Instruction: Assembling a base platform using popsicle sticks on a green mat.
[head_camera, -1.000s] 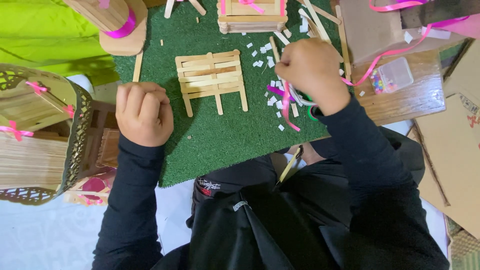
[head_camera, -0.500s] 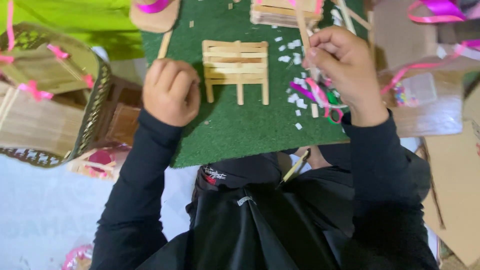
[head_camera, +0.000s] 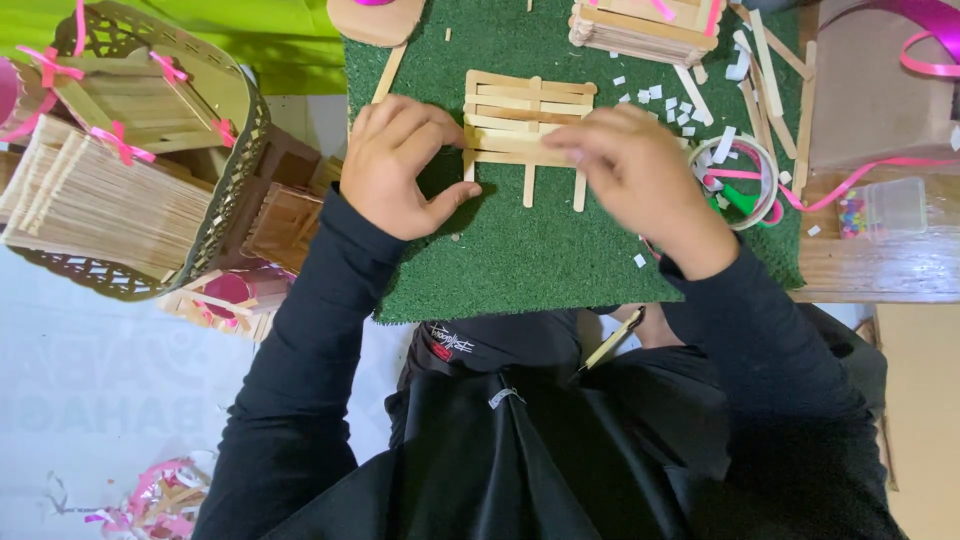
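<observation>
Head view, person in black sleeves over a green turf mat (head_camera: 520, 260). Small craft-stick bench (head_camera: 528, 130) lies flat near the mat's top middle, slats running left-right, three short legs pointing toward the person. Left hand (head_camera: 405, 165) sits at the bench's left end, fingers curled, fingertips touching the slat ends, thumb flat on the turf; grip half closed, bracing rather than lifting. Right hand (head_camera: 640, 180) covers the bench's right end from above, fingers bent down over the slats; motion-blurred, so cannot tell whether it pinches a slat or just presses.

Key relation: bench lies between the two hands, long axis across the body, one hand at each end, both touching; left hand shows the clearer contact.

Against the earlier frames: left hand was a closed fist on the turf, apart from the bench, and now touches it. Right hand was off to the right by the pink ribbon scraps and has come in onto the bench. Camera has shifted too.

Around: tape roll with pink ribbon (head_camera: 740, 180) just right of the right hand, white paper bits scattered, loose sticks (head_camera: 770, 70) top right, another stick build (head_camera: 640, 25) at top edge, stick-and-lace baskets (head_camera: 130, 170) left.
</observation>
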